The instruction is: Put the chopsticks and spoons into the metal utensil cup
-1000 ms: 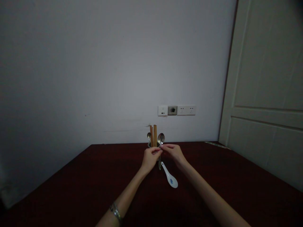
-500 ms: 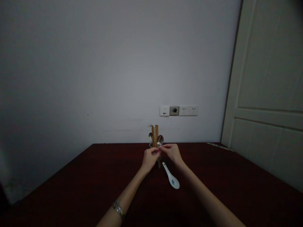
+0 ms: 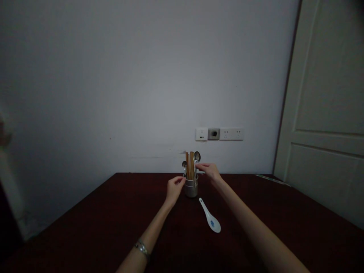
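My right hand (image 3: 209, 171) pinches the handle of a metal spoon (image 3: 197, 156), which stands upright with its bowl at the top. The lower handle runs down at the right side of a grey cylindrical utensil holder (image 3: 191, 190); whether its end is inside the rim I cannot tell. Thumb and fingers of my left hand (image 3: 174, 189) are closed at the holder's left rim. Several wooden chopsticks (image 3: 188, 165) and a smaller metal spoon (image 3: 184, 164) stand in the holder. A white soup spoon (image 3: 211, 220) with a blue mark lies on the table in front.
The dark red table (image 3: 119, 212) reaches back to a pale wall (image 3: 142, 94). Wall sockets (image 3: 231, 134) sit above its rear edge. A light strip (image 3: 273, 179) lies at the back right, beside a panelled door (image 3: 327, 113).
Both hands were together at the metal spoon in front of the holder. My left hand has let go and shifted left to the rim; my right hand has raised the spoon.
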`<state>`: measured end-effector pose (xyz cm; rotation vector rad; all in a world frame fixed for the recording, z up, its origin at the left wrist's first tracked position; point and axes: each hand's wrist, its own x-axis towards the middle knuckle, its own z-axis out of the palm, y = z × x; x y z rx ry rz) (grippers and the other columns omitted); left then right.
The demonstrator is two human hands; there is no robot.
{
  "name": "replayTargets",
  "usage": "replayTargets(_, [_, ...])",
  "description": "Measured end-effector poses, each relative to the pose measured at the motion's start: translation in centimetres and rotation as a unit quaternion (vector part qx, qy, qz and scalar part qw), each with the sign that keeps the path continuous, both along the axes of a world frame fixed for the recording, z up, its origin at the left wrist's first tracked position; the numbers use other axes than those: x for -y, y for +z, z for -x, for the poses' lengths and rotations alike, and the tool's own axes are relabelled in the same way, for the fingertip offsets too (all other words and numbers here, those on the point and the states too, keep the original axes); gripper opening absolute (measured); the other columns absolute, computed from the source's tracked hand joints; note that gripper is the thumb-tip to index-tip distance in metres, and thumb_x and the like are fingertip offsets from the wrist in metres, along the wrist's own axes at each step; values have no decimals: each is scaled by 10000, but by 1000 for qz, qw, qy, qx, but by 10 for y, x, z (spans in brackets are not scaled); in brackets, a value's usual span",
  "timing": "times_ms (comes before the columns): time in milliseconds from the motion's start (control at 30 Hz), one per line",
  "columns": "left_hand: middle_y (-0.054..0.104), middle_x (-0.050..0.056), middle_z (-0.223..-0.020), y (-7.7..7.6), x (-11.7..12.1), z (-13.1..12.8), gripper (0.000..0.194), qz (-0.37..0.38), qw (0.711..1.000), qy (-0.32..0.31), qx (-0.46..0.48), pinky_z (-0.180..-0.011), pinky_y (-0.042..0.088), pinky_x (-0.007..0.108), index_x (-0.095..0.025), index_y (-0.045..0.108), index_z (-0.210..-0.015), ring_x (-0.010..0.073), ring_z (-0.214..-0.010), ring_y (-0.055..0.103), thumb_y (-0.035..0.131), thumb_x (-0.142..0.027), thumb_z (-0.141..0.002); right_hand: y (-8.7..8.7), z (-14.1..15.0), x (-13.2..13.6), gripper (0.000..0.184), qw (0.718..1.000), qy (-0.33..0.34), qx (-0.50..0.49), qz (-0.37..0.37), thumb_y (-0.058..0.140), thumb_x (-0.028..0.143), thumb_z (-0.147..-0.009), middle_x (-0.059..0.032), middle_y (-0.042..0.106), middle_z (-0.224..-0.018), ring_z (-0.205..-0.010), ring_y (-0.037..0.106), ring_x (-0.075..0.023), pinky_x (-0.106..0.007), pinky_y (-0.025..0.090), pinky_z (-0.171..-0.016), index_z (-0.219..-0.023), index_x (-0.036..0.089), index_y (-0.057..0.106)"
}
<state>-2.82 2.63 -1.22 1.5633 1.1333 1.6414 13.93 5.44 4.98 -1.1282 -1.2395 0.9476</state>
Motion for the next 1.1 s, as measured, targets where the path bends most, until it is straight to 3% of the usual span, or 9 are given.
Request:
replayTargets(233, [637, 86, -855, -17, -30, 13, 413, 6, 998, 69, 4, -617, 447, 254, -113, 635, -904, 123, -633, 547, 682, -371, -585, 4, 6, -39, 274, 998, -60, 10, -26, 664, 351, -547, -54, 641, -631, -542, 517, -111, -189, 367, -416, -687, 116, 684])
replayTargets(500, [604, 118, -997, -25, -50, -15, 563, 37, 998, -21, 39, -776, 434, 308, -128, 553, -1006, 192, -876, 569, 757, -303, -511, -6, 13, -67, 332, 994, -97, 51, -21, 622, 372, -602, -71, 663, -652, -488, 532, -113, -198, 355, -400, -774, 96, 689])
replayTargets(700, [587, 133, -1055, -30, -63, -18, 708, 48, 994, -52, 79, -855, 403, 325, -130, 512, -1091, 213, -954, 560, 794, -264, -455, -21, 23, -74, 188, 991, -89, 99, -28, 657, 303, -563, -47, 668, -611, -574, 594, -149, -207, 400, -490, -639, 135, 694])
replayTargets(900, [596, 123, -1071, -29, -63, -16, 617, 26, 995, -82, 45, -882, 392, 337, -132, 541, -1082, 218, -995, 548, 758, -288, -526, -34, 24, -70, 142, 990, -65, 127, -14, 679, 279, -549, -32, 650, -546, -528, 581, -137, -200, 389, -473, -581, 141, 677])
replayTargets(1100, [614, 111, -1054, -27, -61, -16, 575, 15, 995, -92, 46, -892, 385, 345, -137, 571, -1068, 213, -982, 556, 751, -256, -535, -37, 27, -72, 153, 990, -39, 130, 26, 671, 271, -575, 13, 520, -360, -330, 437, -81, -194, 308, -365, -596, 120, 663])
